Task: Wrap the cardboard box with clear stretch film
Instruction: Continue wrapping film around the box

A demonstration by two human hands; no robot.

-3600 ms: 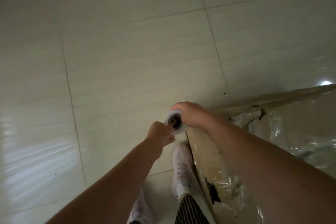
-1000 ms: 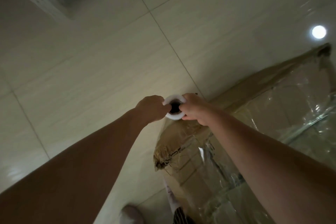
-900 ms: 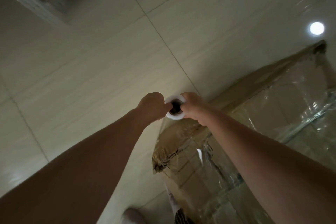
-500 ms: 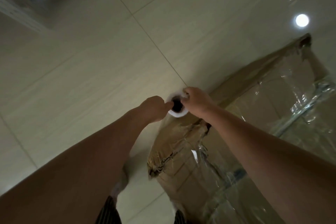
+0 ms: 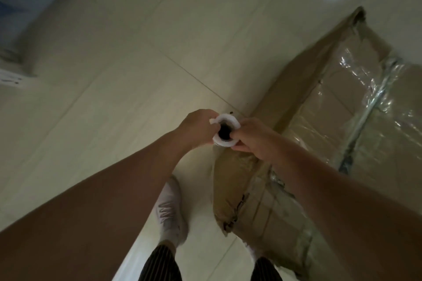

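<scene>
head view: both hands grip the stretch film roll (image 5: pixel 225 129) end-on at centre, left hand (image 5: pixel 196 129) at its 9 o'clock, right hand (image 5: pixel 253 138) at 3, fingers curled round it. cardboard box (image 5: pixel 296 143), partly film-covered, lies at 4 o'clock on the tiled floor (image 5: pixel 114 64).

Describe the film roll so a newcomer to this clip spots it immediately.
Start at the big cardboard box lying on the tiled floor at right. Above its near-left corner, the left hand and right hand meet. They grip the film roll, seen end-on: the only white ring with a dark hole.
</scene>
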